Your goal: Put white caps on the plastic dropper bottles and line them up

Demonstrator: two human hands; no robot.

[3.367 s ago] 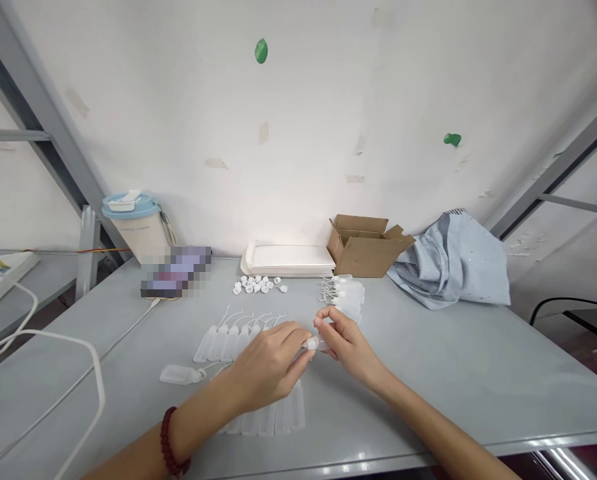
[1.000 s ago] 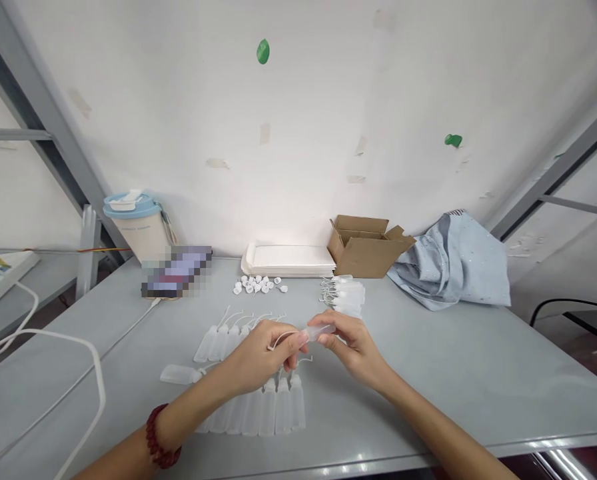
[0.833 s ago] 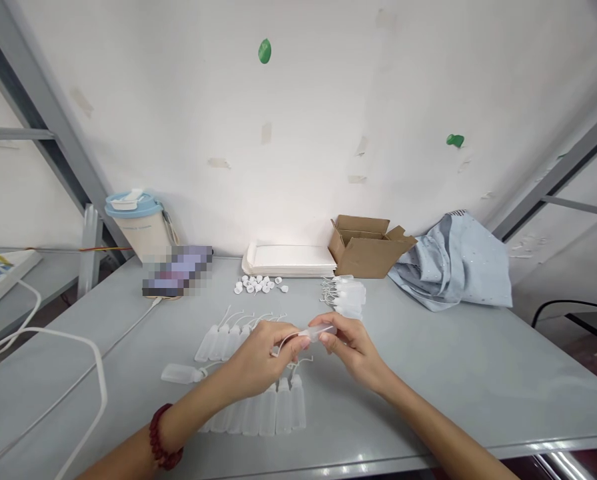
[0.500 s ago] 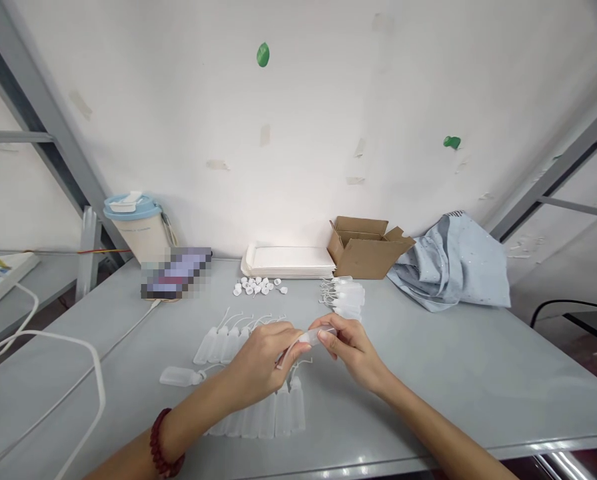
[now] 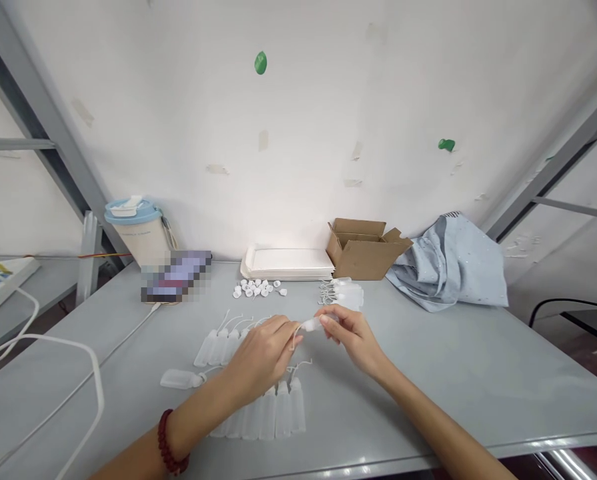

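Above the middle of the grey table, both hands hold one small translucent plastic bottle (image 5: 311,325) with a white neck and a thin, curved white strip. My right hand (image 5: 351,337) is closed, pinching the bottle's body between thumb and fingers. Around the neck end and strip, the fingers of my left hand (image 5: 271,350) are closed, partly hiding it. Under and beyond my left forearm lie a back row of similar bottles (image 5: 219,347) and a front row (image 5: 282,413). A single bottle (image 5: 178,379) lies on its side at the left.
Loose white caps (image 5: 258,288) and a bundle of bottles (image 5: 346,293) lie farther back. Behind them are stacked white trays (image 5: 293,261), an open cardboard box (image 5: 371,257) and grey-blue cloth (image 5: 458,267). Leftward are a blurred phone (image 5: 178,277), a lidded cup (image 5: 141,230) and a white cable (image 5: 98,380).
Both hands have risen slightly with the bottle. The right fingers sit a little farther from the left ones, and more of the white neck shows between them.
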